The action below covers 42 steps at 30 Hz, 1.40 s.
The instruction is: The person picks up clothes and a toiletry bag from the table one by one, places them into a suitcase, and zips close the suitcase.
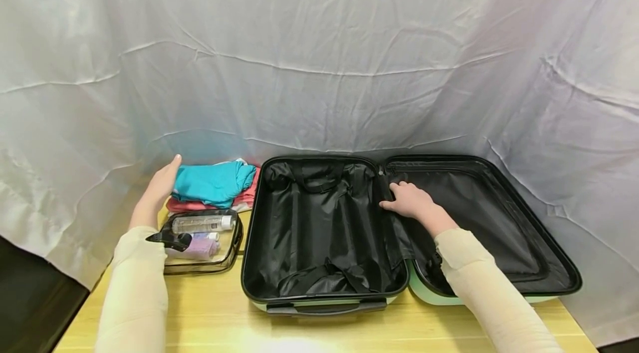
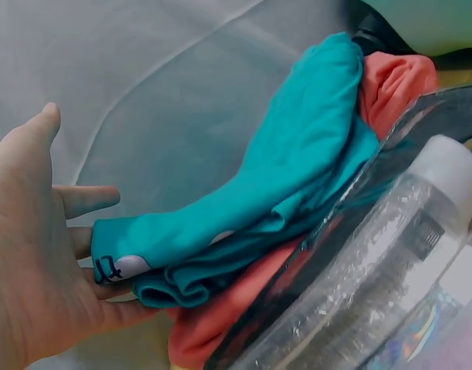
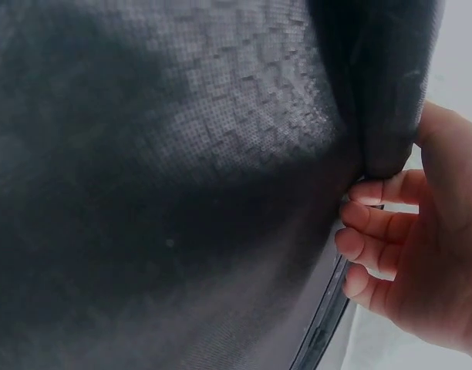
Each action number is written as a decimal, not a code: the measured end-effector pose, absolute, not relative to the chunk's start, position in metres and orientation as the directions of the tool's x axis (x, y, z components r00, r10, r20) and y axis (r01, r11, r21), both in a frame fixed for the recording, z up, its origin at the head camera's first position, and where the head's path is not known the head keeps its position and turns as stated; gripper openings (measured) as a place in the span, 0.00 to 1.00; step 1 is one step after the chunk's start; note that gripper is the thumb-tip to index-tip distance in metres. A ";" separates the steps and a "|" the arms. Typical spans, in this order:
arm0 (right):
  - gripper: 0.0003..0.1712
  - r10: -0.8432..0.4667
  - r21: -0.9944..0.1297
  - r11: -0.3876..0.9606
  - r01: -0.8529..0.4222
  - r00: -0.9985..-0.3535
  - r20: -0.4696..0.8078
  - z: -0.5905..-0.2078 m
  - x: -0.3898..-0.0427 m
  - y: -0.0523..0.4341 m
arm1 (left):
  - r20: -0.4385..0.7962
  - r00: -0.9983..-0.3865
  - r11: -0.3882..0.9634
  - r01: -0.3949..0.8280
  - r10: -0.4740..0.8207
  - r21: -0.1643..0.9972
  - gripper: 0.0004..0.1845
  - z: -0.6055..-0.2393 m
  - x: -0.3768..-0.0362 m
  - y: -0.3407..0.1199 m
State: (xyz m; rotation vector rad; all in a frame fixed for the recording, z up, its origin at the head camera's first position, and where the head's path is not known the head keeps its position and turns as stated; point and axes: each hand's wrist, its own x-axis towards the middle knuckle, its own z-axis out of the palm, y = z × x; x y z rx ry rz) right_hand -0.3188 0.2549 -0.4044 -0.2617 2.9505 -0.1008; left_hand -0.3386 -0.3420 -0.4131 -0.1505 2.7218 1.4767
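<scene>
At the left of the frame the folded teal shirt [image 1: 214, 182] is touched by the flat, wide left hand [image 1: 158, 189], while the suitcase's black lining [image 1: 394, 214] is pinched by the right hand [image 1: 411, 201], so lifting the shirt is judged next.

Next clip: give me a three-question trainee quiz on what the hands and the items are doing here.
1. True or false: the left hand lies open against the folded teal garment.
2. What does the right hand pinch? A) the black lining B) a bottle C) the handle
3. What holds the clear bottle?

Key: 1 true; 2 A; 3 the transparent pouch beside the open suitcase.
</scene>
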 end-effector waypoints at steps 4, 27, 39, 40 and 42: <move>0.42 -0.177 -0.099 0.982 -0.162 -0.969 -0.175 -0.404 -0.319 0.256 | -0.053 -0.996 0.534 -0.087 -0.077 0.841 0.49 -0.409 -0.340 -0.334; 0.41 -0.186 -0.148 0.976 -0.163 -0.969 -0.162 -0.405 -0.315 0.255 | -0.196 -0.925 0.392 -0.321 -0.327 0.862 0.42 -0.437 -0.341 -0.311; 0.43 -0.182 -0.182 0.972 -0.150 -0.969 -0.168 -0.406 -0.316 0.256 | -0.184 -0.955 0.403 -0.267 -0.233 0.876 0.46 -0.439 -0.340 -0.310; 0.43 -0.181 -0.182 0.972 -0.150 -0.969 -0.169 -0.406 -0.316 0.257 | -0.175 -0.957 0.398 -0.257 -0.231 0.880 0.46 -0.441 -0.341 -0.311; 0.43 -0.181 -0.182 0.972 -0.149 -0.969 -0.171 -0.406 -0.316 0.257 | -0.155 -0.964 0.403 -0.233 -0.217 0.885 0.47 -0.444 -0.340 -0.312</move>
